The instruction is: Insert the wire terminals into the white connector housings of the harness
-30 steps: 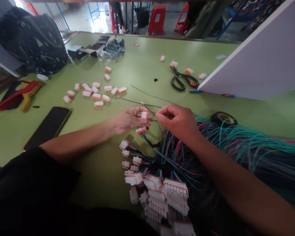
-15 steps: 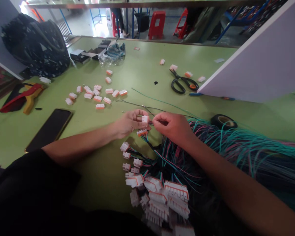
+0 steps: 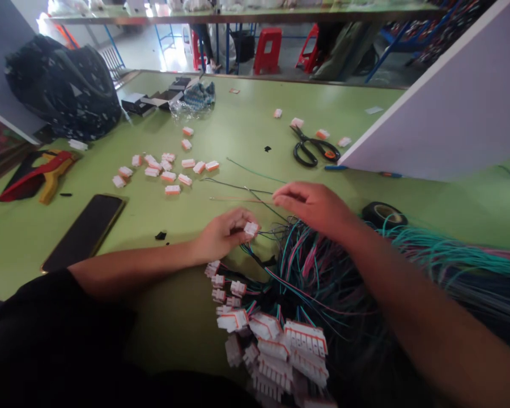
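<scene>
My left hand (image 3: 232,232) pinches a small white connector (image 3: 250,228) between thumb and fingers, with thin wires running from it to the right. Farther out, my right hand (image 3: 314,207) is closed at the fingertips around a thin pinkish wire (image 3: 242,199), whose free end points left across the table. Loose dark wires (image 3: 233,186) and a green wire (image 3: 255,170) lie just beyond. Below the hands, a bundle of wires (image 3: 306,255) carries several white connectors with orange trim (image 3: 306,337). Part of the connector in my left hand is hidden by the fingers.
Loose white-and-orange connectors (image 3: 169,177) are scattered at left centre. A phone (image 3: 85,232), a red-and-yellow tool (image 3: 46,173) and a dark bag (image 3: 63,90) are on the left. Black scissors (image 3: 312,148), a tape roll (image 3: 385,214) and a white panel (image 3: 442,107) are on the right.
My left hand has come nearer to me with the connector. My right hand has moved away from it, up and to the right, and a pinkish wire now shows at its fingertips.
</scene>
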Motion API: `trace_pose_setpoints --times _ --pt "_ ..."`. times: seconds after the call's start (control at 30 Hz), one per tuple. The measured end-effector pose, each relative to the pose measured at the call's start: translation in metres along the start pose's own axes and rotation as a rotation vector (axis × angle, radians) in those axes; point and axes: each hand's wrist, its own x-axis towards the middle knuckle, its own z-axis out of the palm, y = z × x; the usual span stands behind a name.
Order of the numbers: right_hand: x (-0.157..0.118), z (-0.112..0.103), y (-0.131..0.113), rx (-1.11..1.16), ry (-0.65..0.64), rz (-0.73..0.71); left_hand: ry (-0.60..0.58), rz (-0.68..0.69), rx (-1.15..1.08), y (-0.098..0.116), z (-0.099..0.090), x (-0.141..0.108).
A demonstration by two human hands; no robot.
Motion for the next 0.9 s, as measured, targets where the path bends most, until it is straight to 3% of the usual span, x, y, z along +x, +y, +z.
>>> trace_pose_setpoints --times 0.07,0.13,0.23,0.33,0.43,0.57,0.67,0.8,0.9 --pt "0.009 -0.006 0.008 -0.206 0.027 0.060 -0.013 0.077 0.137 0.001 0.001 -0.005" --pt "0.017 -0.004 0.012 -0.399 -0.052 0.075 -0.031 0.133 0.239 0.001 0.001 -0.008" --pt "0.023 0.008 0.010 -0.619 -0.172 -0.019 -0.023 0.156 0.316 0.001 0.001 -0.008" --pt "0.024 0.018 0.007 -0.737 -0.162 -0.087 -0.004 0.113 0.309 0.001 0.001 -0.006" --pt "0.025 0.016 0.013 -0.574 -0.055 0.016 -0.020 0.052 0.241 0.000 0.000 -0.002" --pt "0.027 0.005 0.022 0.042 0.159 0.154 -0.051 0.010 0.120 -0.001 0.000 0.002" --pt "0.025 -0.002 0.006 0.261 0.181 0.050 -0.040 -0.017 -0.010 -0.001 0.001 0.004" --pt "0.013 -0.007 -0.040 0.317 0.074 -0.161 -0.042 -0.050 -0.206 -0.002 -0.001 0.008" --pt "0.002 -0.008 -0.056 0.354 0.028 -0.222 -0.025 -0.039 -0.301 -0.004 -0.004 0.012"
